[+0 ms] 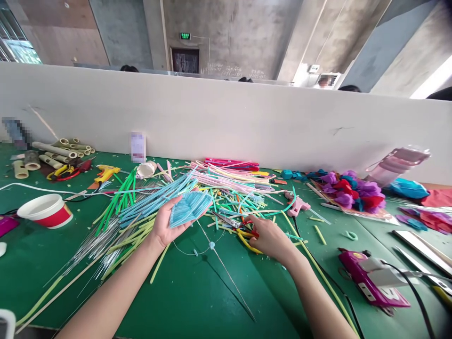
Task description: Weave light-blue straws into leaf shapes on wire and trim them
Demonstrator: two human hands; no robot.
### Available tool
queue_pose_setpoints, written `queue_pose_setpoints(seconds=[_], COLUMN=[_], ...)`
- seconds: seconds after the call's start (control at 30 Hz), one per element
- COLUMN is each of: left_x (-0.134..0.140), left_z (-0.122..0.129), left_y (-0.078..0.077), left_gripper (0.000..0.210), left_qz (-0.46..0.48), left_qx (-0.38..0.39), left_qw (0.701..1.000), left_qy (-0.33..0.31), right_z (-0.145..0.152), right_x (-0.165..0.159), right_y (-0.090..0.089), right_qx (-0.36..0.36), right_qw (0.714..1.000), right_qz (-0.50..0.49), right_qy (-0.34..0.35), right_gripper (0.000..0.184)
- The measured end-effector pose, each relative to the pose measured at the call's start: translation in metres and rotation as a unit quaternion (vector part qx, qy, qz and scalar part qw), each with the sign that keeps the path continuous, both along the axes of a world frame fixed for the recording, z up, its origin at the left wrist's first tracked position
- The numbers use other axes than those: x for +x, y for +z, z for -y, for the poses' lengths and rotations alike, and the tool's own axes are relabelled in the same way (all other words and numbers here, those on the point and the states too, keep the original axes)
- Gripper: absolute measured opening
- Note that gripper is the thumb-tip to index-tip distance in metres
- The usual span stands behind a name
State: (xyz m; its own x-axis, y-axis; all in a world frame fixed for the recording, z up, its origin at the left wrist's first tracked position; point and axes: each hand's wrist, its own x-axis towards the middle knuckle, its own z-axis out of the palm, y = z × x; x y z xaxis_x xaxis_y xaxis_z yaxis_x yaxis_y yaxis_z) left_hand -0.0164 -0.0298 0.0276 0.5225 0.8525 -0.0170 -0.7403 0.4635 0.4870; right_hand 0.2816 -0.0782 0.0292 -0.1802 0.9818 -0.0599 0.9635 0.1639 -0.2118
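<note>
My left hand (165,221) is closed around a light-blue fan-shaped piece (190,207), which looks built from ribbed chenille stems laid side by side. Below it a thin wire stem (231,278) slants toward the front of the table, with a small blue knot (212,245) on it and a thin curved wire beside it. My right hand (266,238) has its fingers on the red-orange handles of a pair of scissors (229,220), whose blades point left toward the blue piece. Yellow-handled pliers (249,242) lie just under that hand. Some of its fingertips are hidden.
Piles of coloured chenille stems (233,181) and metal wires (97,247) cover the middle. A pink glue gun (298,206), purple power strip (370,278) and cables lie right. A paper cup (45,211), yellow glue gun (106,174) and bamboo pieces (63,153) stand left.
</note>
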Motion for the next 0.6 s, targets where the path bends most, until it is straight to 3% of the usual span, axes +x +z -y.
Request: queue_pose_setpoints(seconds=[0.2, 0.33, 0.5, 0.6], left_x=[0.0, -0.001, 0.001, 0.003], left_z=[-0.001, -0.003, 0.0, 0.001], left_y=[-0.002, -0.002, 0.001, 0.002], left_gripper=[0.059, 0.057, 0.057, 0.055], left_qz=[-0.031, -0.031, -0.029, -0.026], left_qx=[-0.004, -0.008, 0.001, -0.007], left_qw=[0.999, 0.999, 0.999, 1.0], left_qy=[0.029, 0.035, 0.028, 0.014], right_z=[-0.004, -0.008, -0.006, -0.004], right_x=[0.008, 0.014, 0.01, 0.0], right_y=[-0.003, -0.004, 0.0, 0.0], right_qx=[0.053, 0.126, 0.241, 0.256], right_qw=[0.996, 0.983, 0.944, 0.919], right_qz=[-0.073, -0.127, -0.219, -0.293], right_qy=[-0.005, -0.03, -0.06, -0.067], right_gripper=[0.046, 0.038, 0.042, 0.033])
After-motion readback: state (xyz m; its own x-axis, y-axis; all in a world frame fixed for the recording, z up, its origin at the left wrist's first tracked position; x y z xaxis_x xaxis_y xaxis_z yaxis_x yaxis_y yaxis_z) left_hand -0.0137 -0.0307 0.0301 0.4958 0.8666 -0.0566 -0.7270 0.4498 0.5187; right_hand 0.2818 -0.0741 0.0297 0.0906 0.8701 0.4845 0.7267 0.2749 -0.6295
